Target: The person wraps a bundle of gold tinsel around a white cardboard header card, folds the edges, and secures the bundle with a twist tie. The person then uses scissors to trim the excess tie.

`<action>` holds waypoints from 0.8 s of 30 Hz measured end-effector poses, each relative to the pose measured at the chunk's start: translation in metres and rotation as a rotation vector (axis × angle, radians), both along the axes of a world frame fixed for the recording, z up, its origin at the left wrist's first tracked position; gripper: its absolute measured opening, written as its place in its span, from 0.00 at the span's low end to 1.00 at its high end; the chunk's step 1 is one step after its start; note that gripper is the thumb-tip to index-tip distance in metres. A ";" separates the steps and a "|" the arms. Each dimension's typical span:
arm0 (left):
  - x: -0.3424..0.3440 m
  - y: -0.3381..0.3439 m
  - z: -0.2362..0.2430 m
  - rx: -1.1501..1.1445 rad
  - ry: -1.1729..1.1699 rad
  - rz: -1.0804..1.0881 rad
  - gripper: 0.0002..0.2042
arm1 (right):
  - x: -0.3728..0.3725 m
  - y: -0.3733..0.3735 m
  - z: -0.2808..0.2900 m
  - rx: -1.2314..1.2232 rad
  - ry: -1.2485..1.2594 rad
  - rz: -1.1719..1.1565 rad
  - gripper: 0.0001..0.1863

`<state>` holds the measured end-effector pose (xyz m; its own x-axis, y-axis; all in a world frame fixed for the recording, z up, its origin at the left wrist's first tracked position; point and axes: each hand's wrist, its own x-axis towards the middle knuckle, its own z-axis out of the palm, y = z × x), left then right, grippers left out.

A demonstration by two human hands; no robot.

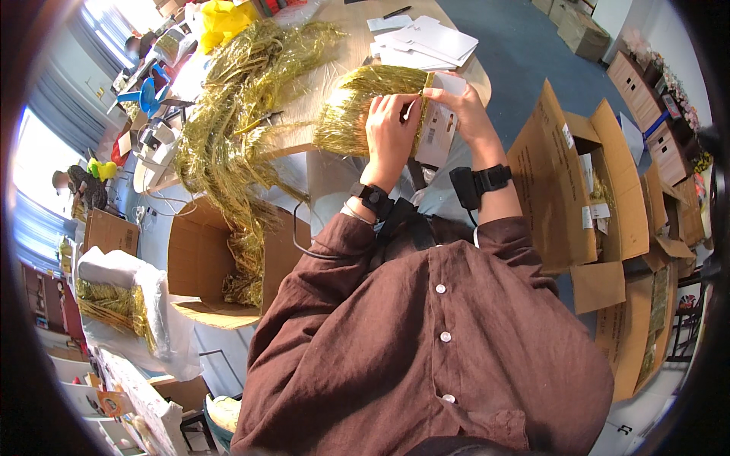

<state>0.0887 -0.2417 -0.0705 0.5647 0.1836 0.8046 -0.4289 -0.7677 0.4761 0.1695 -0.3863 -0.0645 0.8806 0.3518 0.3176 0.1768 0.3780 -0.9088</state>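
A bundle of shiny gold tinsel fringe (342, 114) is held over the front edge of the table, its strands pointing left. Along its right end lies a white printed card (437, 138) with a barcode. My left hand (390, 137) is closed at the right end of the fringe, fingers bent and thumb towards the card. My right hand (470, 114) pinches the card against the fringe's top edge, thumb in front. Exactly what lies under the left fingertips is hidden.
A long heap of loose gold tinsel (236, 99) trails off the table (304, 91) into an open cardboard box (201, 258). White cards (426, 42) lie at the back. Open cartons (559, 182) stand at the right. Plastic-wrapped tinsel (114, 304) sits at the left.
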 end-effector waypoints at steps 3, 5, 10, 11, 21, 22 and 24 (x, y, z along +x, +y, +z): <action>0.001 -0.003 0.007 -0.090 0.056 0.014 0.07 | 0.000 0.002 -0.001 0.021 -0.015 -0.020 0.26; 0.001 -0.003 0.012 -0.167 0.111 -0.010 0.09 | -0.001 0.003 0.000 0.015 -0.028 -0.029 0.26; -0.004 0.001 0.021 -0.202 0.194 0.005 0.10 | -0.005 0.004 0.007 -0.011 -0.021 -0.068 0.24; -0.004 0.000 0.023 -0.185 0.184 0.003 0.10 | -0.007 0.005 0.010 -0.012 -0.028 -0.080 0.24; -0.028 0.013 0.038 -0.287 0.144 -0.080 0.23 | -0.013 0.001 0.021 -0.007 -0.023 -0.188 0.27; -0.033 0.018 0.040 -0.277 0.132 -0.090 0.23 | -0.013 0.000 0.022 0.001 -0.027 -0.185 0.27; -0.044 0.024 0.044 -0.339 0.136 -0.147 0.23 | -0.014 -0.001 0.023 0.038 -0.046 -0.167 0.27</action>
<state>0.0452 -0.2182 -0.0265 0.7017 0.3354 0.6285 -0.4384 -0.4921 0.7521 0.1557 -0.3876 -0.0419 0.9097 0.1891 0.3696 0.2813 0.3740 -0.8838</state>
